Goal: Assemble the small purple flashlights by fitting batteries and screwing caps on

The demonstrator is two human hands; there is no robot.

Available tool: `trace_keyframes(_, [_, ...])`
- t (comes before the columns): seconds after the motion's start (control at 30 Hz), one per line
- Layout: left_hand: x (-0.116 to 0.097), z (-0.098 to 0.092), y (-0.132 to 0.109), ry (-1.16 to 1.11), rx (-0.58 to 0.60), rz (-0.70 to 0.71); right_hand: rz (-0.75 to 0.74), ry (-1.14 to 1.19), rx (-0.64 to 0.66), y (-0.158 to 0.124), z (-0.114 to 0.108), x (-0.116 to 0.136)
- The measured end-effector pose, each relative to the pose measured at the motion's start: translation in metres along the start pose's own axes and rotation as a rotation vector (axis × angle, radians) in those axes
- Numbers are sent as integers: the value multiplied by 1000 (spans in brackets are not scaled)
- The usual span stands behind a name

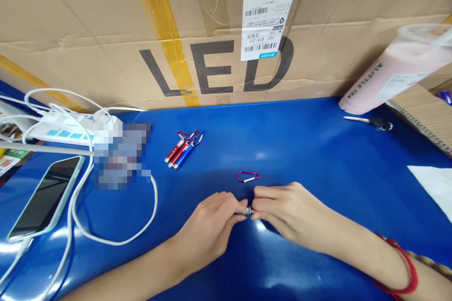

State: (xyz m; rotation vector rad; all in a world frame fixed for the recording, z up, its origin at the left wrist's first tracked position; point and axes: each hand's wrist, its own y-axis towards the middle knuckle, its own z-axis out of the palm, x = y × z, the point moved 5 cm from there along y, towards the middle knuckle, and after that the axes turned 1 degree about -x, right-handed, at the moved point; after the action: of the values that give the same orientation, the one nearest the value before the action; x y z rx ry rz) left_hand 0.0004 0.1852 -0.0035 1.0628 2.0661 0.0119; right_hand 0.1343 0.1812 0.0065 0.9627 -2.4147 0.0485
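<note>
My left hand and my right hand meet low in the middle, both closed in a pinch on a small silver metal cylinder. Only its ridged middle shows between the fingertips; the rest is hidden, so its kind is unclear. Just beyond them a purple carabiner clip lies loose on the blue table. Farther left, several small red and blue keychain penlights lie side by side, with carabiner clips at their upper ends.
A large cardboard box walls off the back. At left are a power strip, white cables, a phone and a blurred-out item. A drink cup, a key and white paper are at right.
</note>
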Motion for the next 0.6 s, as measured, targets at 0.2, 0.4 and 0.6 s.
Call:
trace_keyframes(0.2, [-4,-4,1,51,-110,55,230,515,-32,5,9,-2])
trace_keyframes(0.4, [-3,-7,-1,-17,-111,25,406,854,43,3,18,-4])
trace_keyframes(0.6, [-1,-10,2,-58,-146,-50,278,539,-119,3,4,-7])
